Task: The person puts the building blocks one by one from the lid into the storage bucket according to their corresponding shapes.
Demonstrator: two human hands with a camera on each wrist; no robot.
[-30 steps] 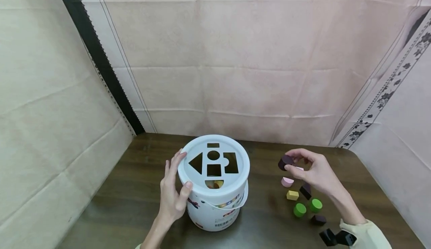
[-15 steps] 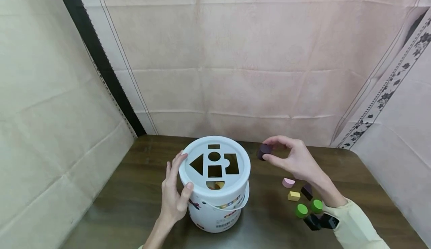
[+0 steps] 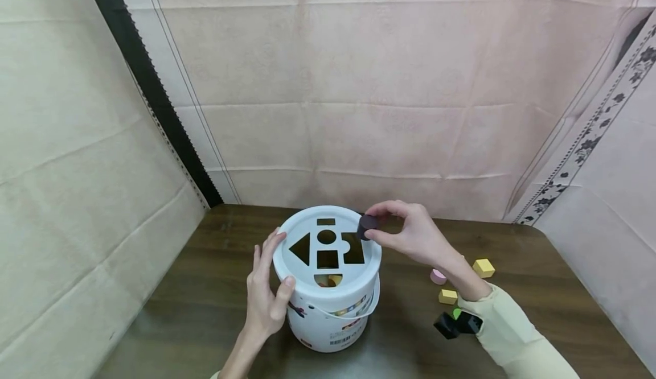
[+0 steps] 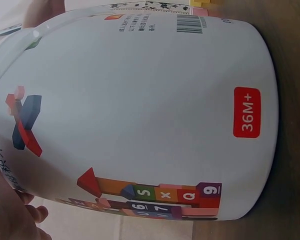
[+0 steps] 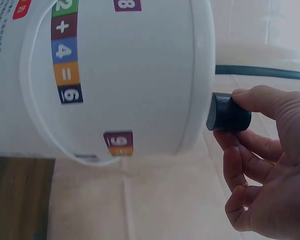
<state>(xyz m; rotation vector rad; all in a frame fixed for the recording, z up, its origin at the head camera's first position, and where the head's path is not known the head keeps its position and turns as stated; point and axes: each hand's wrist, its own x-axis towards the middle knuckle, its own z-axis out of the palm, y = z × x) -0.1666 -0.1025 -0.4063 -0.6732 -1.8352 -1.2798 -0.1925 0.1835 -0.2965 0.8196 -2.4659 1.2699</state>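
A white bucket [image 3: 328, 328] stands on the wooden table under a pale lid [image 3: 287, 268] cut with shaped holes: a triangle, a circle, a square and others. My left hand [image 3: 266, 293] grips the bucket's left side, fingers on the lid's rim and thumb at its front. At the lid's right edge my right hand [image 3: 412, 234] pinches a dark cylinder block [image 3: 366, 227] between thumb and fingers. In the right wrist view the cylinder block [image 5: 230, 112] overlaps the lid's rim, with the other fingers curled below it. Yellow pieces show through the lid's front hole.
Right of the bucket lie a pink block [image 3: 438, 276], a yellow block [image 3: 448, 296], another yellow block [image 3: 484, 268] and a green block [image 3: 456, 313], partly hidden by the right wrist's black camera [image 3: 458, 324]. A handle [image 3: 373, 302] hangs on the bucket's side. Cloth [image 3: 328, 83] hangs behind the table.
My right hand has carried the dark cylinder leftward from above the loose blocks to the lid's right edge. A yellow block has come into sight behind the forearm. My left hand stays on the bucket.
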